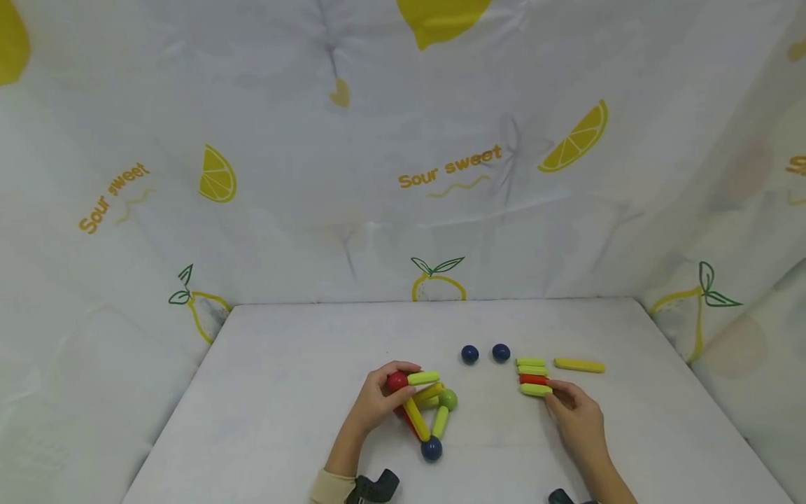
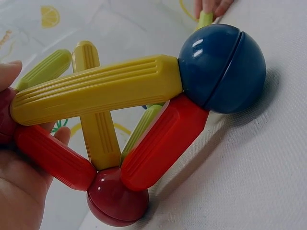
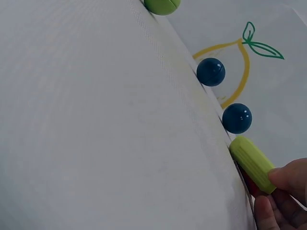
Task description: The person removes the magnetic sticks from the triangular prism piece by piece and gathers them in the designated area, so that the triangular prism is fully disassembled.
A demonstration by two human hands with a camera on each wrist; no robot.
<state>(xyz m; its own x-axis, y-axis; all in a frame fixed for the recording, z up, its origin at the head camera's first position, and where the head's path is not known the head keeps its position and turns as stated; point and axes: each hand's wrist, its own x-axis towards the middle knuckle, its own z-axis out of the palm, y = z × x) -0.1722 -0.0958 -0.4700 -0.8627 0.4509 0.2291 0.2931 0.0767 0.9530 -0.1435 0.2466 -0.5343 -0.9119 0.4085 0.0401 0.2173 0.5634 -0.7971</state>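
Observation:
My left hand [image 1: 374,404] grips a red ball [image 1: 397,381] at the top of a frame built from magnetic rods and balls. A yellow rod [image 2: 100,88] runs from that ball down to a blue ball [image 2: 223,68] resting on the table. Red rods [image 2: 165,143] meet at a second red ball [image 2: 118,196], and a green ball [image 1: 448,400] joins the far side. One light green rod [image 1: 423,378] sticks out from the held ball. My right hand [image 1: 581,422] pinches the end of the nearest light green rod [image 3: 252,164] in a short row, thumb on top.
Beside the pinched rod lie a red rod [image 1: 534,379] and more light green rods [image 1: 532,370]. A single yellow rod [image 1: 579,365] sits to their right. Two loose blue balls [image 1: 469,354] stand farther back on the white table [image 1: 283,392]. A lemon-print cloth [image 1: 315,231] rises behind.

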